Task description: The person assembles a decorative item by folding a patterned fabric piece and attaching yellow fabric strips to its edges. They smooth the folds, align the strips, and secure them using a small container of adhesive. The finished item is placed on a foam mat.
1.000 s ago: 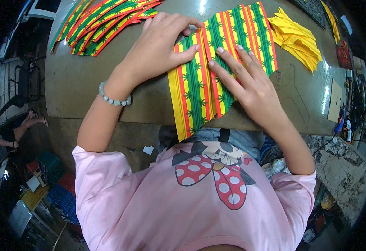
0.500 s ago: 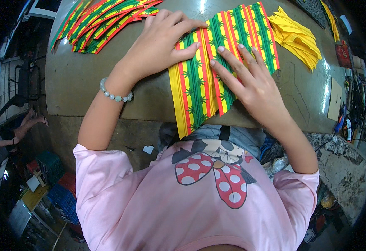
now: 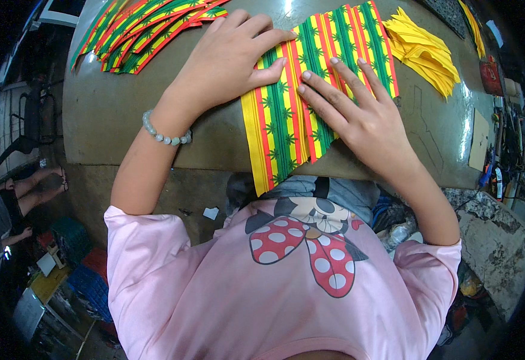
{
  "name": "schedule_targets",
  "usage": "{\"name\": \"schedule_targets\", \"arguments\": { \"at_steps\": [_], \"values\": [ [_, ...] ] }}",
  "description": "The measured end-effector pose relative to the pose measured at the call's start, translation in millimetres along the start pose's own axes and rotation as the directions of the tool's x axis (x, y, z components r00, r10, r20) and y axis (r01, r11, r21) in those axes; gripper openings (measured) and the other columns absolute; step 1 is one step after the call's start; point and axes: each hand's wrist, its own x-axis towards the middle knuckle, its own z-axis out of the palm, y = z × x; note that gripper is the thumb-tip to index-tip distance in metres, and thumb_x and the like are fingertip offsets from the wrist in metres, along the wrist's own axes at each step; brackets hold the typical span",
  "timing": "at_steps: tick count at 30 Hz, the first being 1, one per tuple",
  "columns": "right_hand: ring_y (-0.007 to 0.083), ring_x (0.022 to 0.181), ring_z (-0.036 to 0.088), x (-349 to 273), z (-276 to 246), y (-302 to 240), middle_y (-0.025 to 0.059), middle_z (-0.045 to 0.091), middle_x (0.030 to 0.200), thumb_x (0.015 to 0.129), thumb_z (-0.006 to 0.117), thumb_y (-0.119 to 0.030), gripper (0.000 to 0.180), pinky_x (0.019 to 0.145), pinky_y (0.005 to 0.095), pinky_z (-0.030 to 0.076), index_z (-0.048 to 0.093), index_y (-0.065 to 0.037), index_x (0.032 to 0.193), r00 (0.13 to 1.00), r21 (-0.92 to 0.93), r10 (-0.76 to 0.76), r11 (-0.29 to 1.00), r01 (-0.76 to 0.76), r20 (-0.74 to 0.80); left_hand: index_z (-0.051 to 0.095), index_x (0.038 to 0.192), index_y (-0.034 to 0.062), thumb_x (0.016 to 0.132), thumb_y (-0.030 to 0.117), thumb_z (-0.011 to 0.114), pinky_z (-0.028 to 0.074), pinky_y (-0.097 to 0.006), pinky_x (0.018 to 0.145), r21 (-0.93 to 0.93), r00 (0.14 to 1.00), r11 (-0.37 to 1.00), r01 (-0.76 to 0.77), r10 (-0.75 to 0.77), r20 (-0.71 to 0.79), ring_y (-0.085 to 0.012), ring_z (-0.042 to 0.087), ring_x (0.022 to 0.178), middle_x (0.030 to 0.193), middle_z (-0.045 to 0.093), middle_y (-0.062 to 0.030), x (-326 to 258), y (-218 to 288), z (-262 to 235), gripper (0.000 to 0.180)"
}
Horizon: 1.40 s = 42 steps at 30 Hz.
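Note:
Striped cloth pieces [image 3: 283,108] in green, yellow and red with a leaf print lie overlapped on the table before me. A plain yellow layer [image 3: 253,144] shows along their left edge, and the pointed lower end hangs past the table's near edge. My left hand [image 3: 232,57] rests at the upper left of the cloth, thumb and index finger stretched apart over it and the other fingers bent. Flat across the middle lies my right hand [image 3: 358,114], its fingers spread on the print. Neither hand grips the cloth visibly.
The grey-green table [image 3: 118,120] also bears a fanned pile of striped pieces [image 3: 148,33] at the far left and a yellow cloth pile [image 3: 424,51] at the right. Another person's legs [image 3: 34,186] show at the left, near blue crates [image 3: 88,291].
My right fingers have slid slightly left and away from me over the cloth, straightening a little. My left hand stays nearly still. At the left, more of the other person has come into view.

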Motion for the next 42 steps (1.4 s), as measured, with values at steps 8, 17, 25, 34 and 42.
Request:
{"name": "schedule_targets", "arguments": {
  "at_steps": [8,17,25,34,42],
  "values": [
    [0.0279,0.132,0.054,0.3,0.3,0.7,0.0003,0.060,0.140,0.089,0.060,-0.022,0.045,0.112,0.0536,0.041,0.064,-0.015,0.133,1.000,0.000,-0.009,1.000,0.009,0.000,0.066,0.127,0.0163,0.089,0.029,0.068,0.048,-0.041,0.091,0.026,1.000,1.000,-0.006,0.006,-0.009,-0.0281,0.058,0.103,0.108,0.060,-0.0098,1.2,1.9,-0.6,0.040],
    [0.0274,0.133,0.054,-0.3,5.5,-0.3,0.0009,0.061,0.140,0.089,0.060,-0.021,0.044,0.113,0.0530,0.040,0.064,-0.014,0.132,1.000,0.034,-0.003,0.999,0.003,-0.001,0.065,0.128,0.0176,0.089,0.029,0.068,0.047,-0.041,0.090,0.056,1.000,0.998,0.004,-0.005,0.030,-0.0270,0.058,0.102,0.107,0.060,-0.0091,1.4,2.8,-4.3,0.041],
    [0.0302,0.147,0.039,-6.1,1.0,4.0,0.0032,0.050,0.154,0.084,0.066,-0.011,0.066,0.122,0.0548,0.026,0.051,-0.015,0.148,0.980,0.260,0.047,0.961,-0.098,0.195,0.055,0.144,0.0137,0.091,0.040,0.066,0.032,-0.053,0.117,-0.099,0.977,0.982,-0.159,0.171,0.127,-0.0336,0.043,0.142,0.153,0.047,-0.0130,-11.9,27.4,-3.5,0.061],
    [0.0294,0.148,0.037,-17.1,8.3,-1.4,0.0046,0.045,0.157,0.086,0.065,-0.018,0.067,0.120,0.0592,0.026,0.047,-0.014,0.150,0.986,0.378,0.051,0.919,-0.107,0.157,0.042,0.151,0.0051,0.084,0.065,0.064,0.021,-0.054,0.123,-0.119,0.975,0.988,-0.097,0.119,0.188,-0.0310,0.029,0.152,0.160,0.038,-0.0131,-18.4,33.7,-3.9,0.093],
    [0.0309,0.147,0.038,-16.5,8.0,-10.1,0.0045,0.044,0.158,0.088,0.058,-0.013,0.062,0.121,0.0581,0.026,0.049,-0.012,0.149,0.990,0.286,0.053,0.954,-0.089,0.131,0.039,0.154,0.0053,0.081,0.065,0.067,0.017,-0.055,0.123,-0.137,0.971,0.987,-0.080,0.108,0.212,-0.0313,0.025,0.154,0.163,0.034,-0.0129,-19.9,32.8,-1.7,0.098]
  ]
}}
